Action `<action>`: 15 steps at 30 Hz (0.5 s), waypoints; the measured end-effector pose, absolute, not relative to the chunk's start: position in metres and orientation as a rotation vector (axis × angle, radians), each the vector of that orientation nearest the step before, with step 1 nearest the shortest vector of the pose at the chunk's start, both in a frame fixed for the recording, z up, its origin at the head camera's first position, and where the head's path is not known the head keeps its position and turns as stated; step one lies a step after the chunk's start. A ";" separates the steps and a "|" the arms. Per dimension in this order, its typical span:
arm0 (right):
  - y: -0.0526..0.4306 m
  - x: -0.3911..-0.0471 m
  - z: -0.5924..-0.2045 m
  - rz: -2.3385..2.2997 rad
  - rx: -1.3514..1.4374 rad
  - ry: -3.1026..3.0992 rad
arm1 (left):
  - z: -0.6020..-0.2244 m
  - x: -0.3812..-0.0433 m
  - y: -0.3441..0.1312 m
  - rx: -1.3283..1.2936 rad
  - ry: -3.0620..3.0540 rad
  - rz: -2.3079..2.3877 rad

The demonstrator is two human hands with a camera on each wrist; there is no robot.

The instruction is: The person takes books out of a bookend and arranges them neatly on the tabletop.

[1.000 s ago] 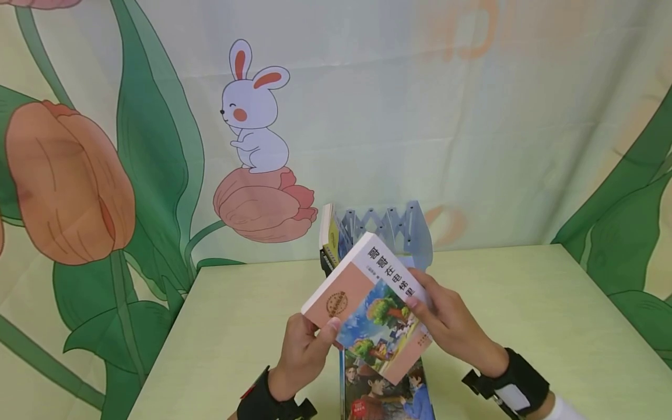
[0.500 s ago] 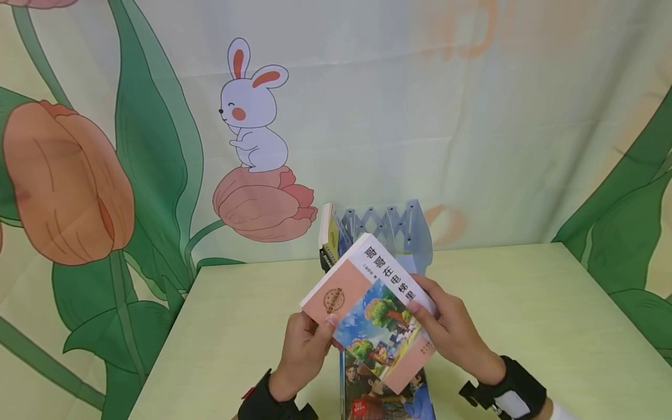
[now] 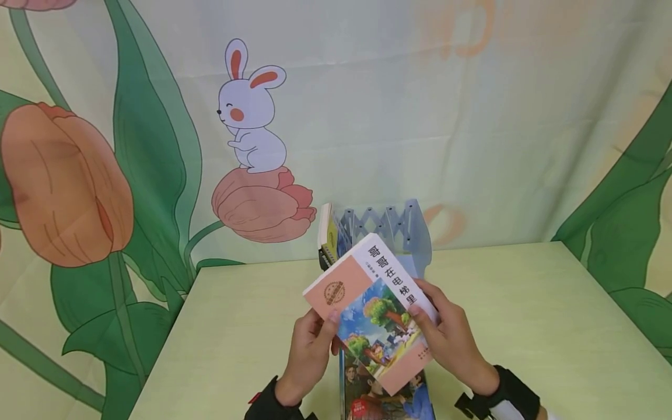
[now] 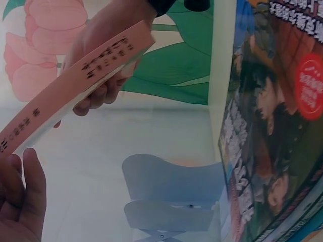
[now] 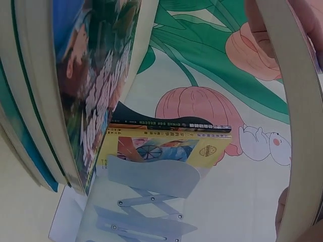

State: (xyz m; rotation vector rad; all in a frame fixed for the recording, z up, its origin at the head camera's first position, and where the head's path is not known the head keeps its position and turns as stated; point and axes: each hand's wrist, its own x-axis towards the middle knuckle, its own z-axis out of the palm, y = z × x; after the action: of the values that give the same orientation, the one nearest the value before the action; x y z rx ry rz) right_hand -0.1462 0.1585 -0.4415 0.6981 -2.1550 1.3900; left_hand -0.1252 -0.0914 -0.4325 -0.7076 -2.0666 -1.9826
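Both hands (image 3: 308, 353) (image 3: 455, 338) grip a pink book (image 3: 375, 326), partly hiding stacked books (image 3: 383, 405) and a blue rack (image 3: 419, 236) from the head camera.

This looks like a reading corner, with books (image 3: 387, 401) on a table (image 3: 525, 315) and a bunny (image 3: 254, 119) on the cloth (image 3: 367, 116) behind.

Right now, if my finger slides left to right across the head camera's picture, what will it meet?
Orange tulip, tall green leaf, white rabbit, left hand, pink book, right hand, then the far-right leaves.
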 end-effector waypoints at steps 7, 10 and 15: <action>0.157 -0.145 -0.441 1.459 0.563 -2.138 | -0.443 -0.123 -0.082 -0.720 -2.291 -1.967; 0.158 -0.145 -0.442 1.485 0.510 -2.148 | -0.448 -0.124 -0.078 -0.660 -2.364 -1.984; 0.158 -0.144 -0.443 1.528 0.459 -2.171 | -0.450 -0.122 -0.074 -0.564 -2.381 -2.055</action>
State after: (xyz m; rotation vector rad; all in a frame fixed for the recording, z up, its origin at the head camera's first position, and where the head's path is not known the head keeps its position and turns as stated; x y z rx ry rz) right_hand -0.1444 0.1578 -0.4434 0.4588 -2.1706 1.5276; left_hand -0.1224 -0.0736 -0.4498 -0.5639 -2.3812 -2.0553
